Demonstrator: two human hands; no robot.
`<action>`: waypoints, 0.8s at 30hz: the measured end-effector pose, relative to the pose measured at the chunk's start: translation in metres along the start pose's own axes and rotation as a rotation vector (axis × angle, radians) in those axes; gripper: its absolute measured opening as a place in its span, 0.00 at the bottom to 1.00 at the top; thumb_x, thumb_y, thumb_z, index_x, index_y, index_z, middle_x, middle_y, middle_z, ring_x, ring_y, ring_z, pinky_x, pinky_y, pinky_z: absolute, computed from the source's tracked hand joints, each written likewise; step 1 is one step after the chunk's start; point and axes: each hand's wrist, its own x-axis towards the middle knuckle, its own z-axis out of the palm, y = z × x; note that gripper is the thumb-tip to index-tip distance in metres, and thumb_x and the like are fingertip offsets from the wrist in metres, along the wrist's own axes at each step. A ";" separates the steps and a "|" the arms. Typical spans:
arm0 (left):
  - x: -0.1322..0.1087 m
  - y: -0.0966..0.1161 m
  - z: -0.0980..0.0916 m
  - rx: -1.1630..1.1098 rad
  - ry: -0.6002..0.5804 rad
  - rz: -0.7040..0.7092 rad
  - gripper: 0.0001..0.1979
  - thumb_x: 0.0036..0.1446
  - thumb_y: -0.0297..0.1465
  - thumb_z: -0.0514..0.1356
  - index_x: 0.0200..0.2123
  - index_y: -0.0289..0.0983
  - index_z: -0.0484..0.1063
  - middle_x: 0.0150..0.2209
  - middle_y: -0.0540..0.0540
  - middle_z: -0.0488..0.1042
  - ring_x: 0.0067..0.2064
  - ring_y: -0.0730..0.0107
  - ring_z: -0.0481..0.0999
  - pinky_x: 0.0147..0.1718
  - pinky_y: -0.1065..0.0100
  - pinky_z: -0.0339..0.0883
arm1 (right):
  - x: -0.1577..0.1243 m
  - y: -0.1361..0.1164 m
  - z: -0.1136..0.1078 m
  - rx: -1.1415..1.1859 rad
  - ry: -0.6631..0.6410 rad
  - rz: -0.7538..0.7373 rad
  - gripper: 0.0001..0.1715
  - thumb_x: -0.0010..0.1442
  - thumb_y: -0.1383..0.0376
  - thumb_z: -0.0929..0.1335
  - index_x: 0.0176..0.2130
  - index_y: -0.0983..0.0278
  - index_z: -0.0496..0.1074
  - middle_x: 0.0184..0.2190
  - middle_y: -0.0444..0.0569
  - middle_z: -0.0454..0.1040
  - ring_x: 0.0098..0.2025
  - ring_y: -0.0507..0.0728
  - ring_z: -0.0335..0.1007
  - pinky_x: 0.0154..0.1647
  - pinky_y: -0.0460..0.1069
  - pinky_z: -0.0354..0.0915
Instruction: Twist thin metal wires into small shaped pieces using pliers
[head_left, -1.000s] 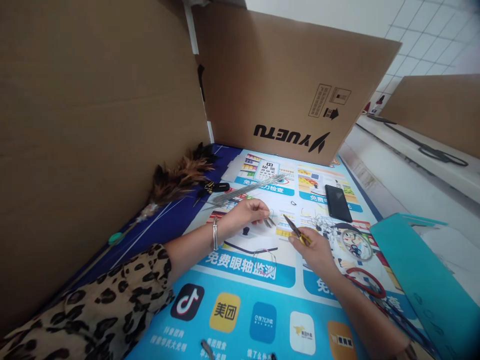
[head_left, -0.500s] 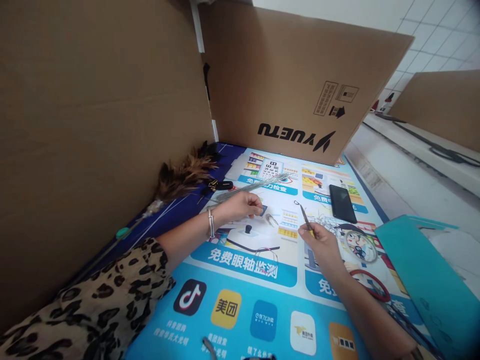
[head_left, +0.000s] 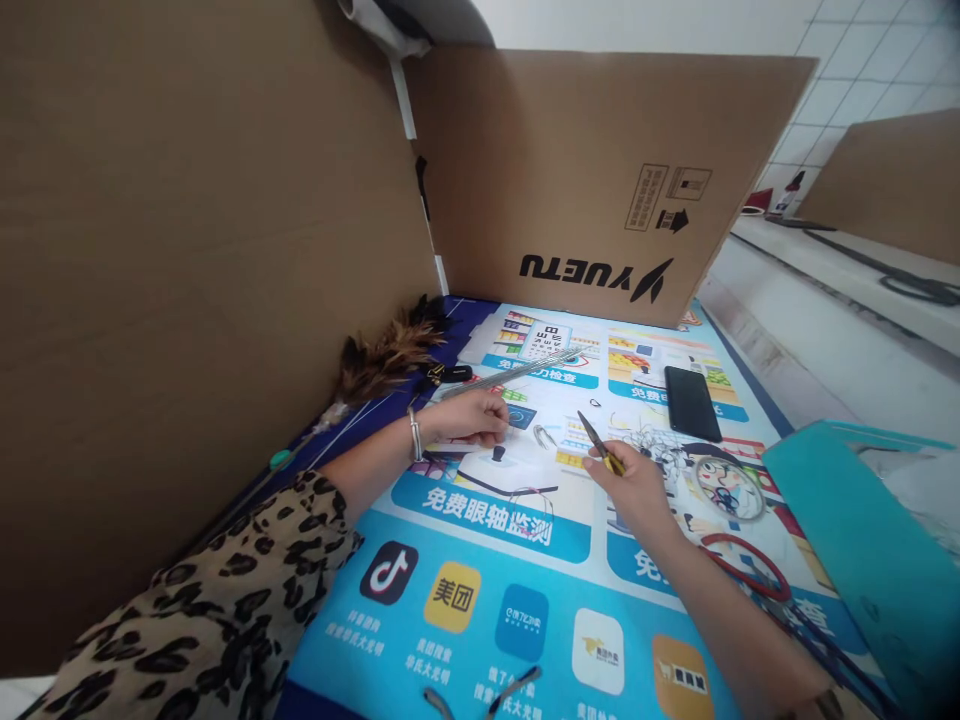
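Pliers (head_left: 598,446) gripped in right hand (head_left: 637,485) — left hand (head_left: 469,415) beside bent wire (head_left: 543,434).

Our left hand (head_left: 469,415) palm-down, fingers curled, arm reaching toward 2 o'clock; right hand (head_left: 637,485) clenched, forearm toward 11 o'clock.

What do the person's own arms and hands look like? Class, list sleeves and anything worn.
The left arm wears a leopard-print sleeve, tan with dark spots, ending on the forearm, and a silver bangle at the wrist. The left hand and right hand are bare, without gloves. The right forearm shows no sleeve.
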 end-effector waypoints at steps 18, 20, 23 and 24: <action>0.027 0.022 -0.007 0.337 0.130 0.157 0.12 0.46 0.38 0.58 0.29 0.35 0.72 0.22 0.49 0.72 0.23 0.75 0.68 0.21 0.74 0.58 | 0.000 -0.006 -0.001 -0.004 -0.016 0.027 0.16 0.49 0.54 0.65 0.35 0.61 0.71 0.28 0.43 0.72 0.30 0.54 0.65 0.29 0.46 0.57; 0.043 0.029 -0.001 0.388 0.105 0.186 0.10 0.45 0.36 0.58 0.27 0.35 0.73 0.22 0.49 0.72 0.23 0.75 0.68 0.21 0.74 0.57 | -0.001 -0.006 -0.001 0.006 -0.012 0.029 0.16 0.49 0.54 0.65 0.35 0.61 0.71 0.28 0.43 0.71 0.30 0.53 0.65 0.29 0.46 0.57; 0.067 0.033 0.009 0.407 0.103 0.131 0.10 0.45 0.35 0.57 0.26 0.34 0.73 0.21 0.48 0.72 0.22 0.75 0.68 0.20 0.74 0.56 | -0.002 -0.006 -0.003 0.008 -0.025 0.006 0.16 0.50 0.54 0.65 0.34 0.61 0.71 0.28 0.43 0.72 0.30 0.54 0.65 0.30 0.46 0.58; 0.073 0.033 0.012 0.419 0.110 0.114 0.10 0.45 0.35 0.57 0.26 0.34 0.73 0.21 0.48 0.72 0.21 0.75 0.68 0.20 0.74 0.56 | -0.002 -0.006 -0.003 0.008 -0.028 0.002 0.16 0.50 0.54 0.64 0.35 0.61 0.71 0.29 0.43 0.72 0.31 0.54 0.65 0.30 0.46 0.58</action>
